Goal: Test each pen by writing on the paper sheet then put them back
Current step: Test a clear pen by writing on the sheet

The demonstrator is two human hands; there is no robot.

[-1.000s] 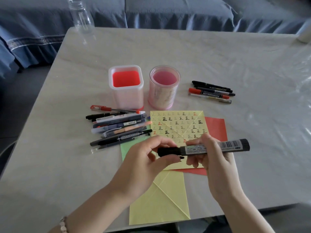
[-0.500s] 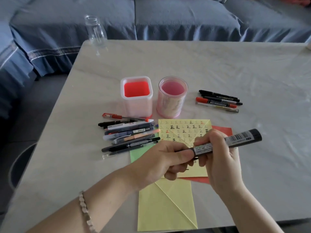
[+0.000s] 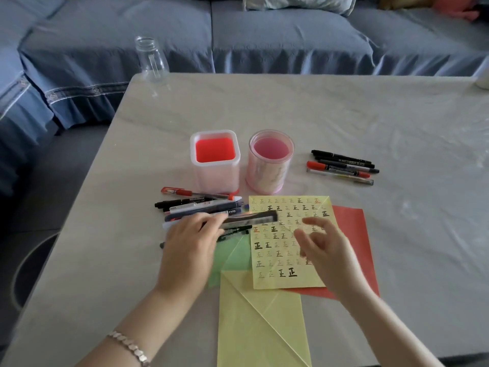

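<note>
Left hand [image 3: 190, 250] grips the black marker [image 3: 248, 219] over the pen pile [image 3: 201, 206], centre-left. Right hand [image 3: 325, 250], fingers loosely spread, hovers above the yellow sheet [image 3: 277, 263]. Square cup [image 3: 215, 178] and round cup [image 3: 267, 178] stand behind. Bare desk [image 3: 410, 234] spreads rightward.

Rows of the handwritten character 正 on the yellow paper sheet [image 3: 275, 258], mostly black, a few red (some bold, some faint). White print on a black pen [image 3: 349, 162], roughly "CARBON BLACK". Label on the marker [image 3: 248, 219] blurred, unreadable.
</note>
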